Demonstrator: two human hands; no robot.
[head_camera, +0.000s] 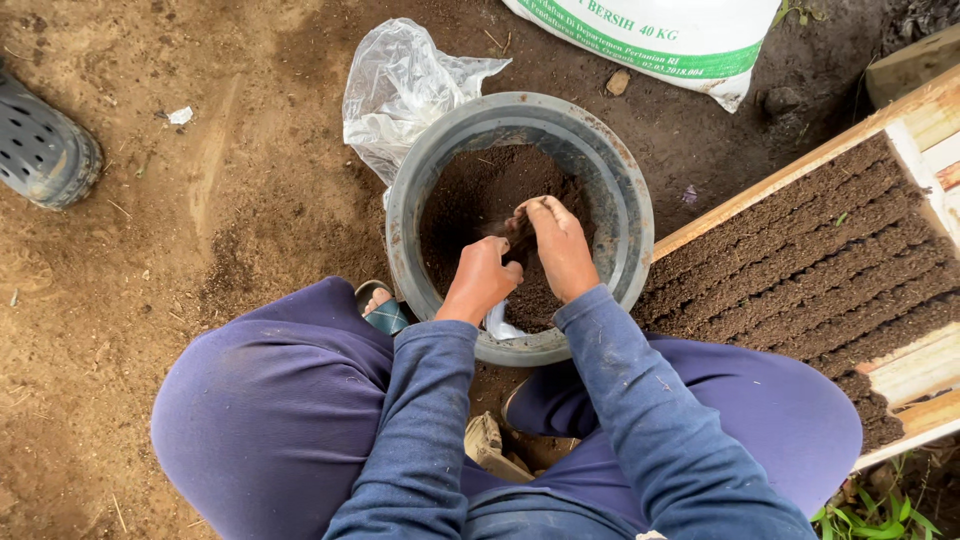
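A grey round bucket (620, 190) stands on the dirt ground between my knees, part filled with dark soil (470, 195). Both my hands are inside it. My left hand (482, 278) is closed around a small clear plastic bag (499, 324) whose lower end pokes out below the wrist. My right hand (558, 245) is cupped over a clump of dark soil right next to the left hand, at the bag's mouth. Blue sleeves cover both arms.
A crumpled clear plastic sheet (400, 85) lies behind the bucket. A white sack (690, 35) lies at the top. A wooden-framed bed with rows of soil-filled bags (820, 260) sits to the right. A grey clog (40, 145) is at far left.
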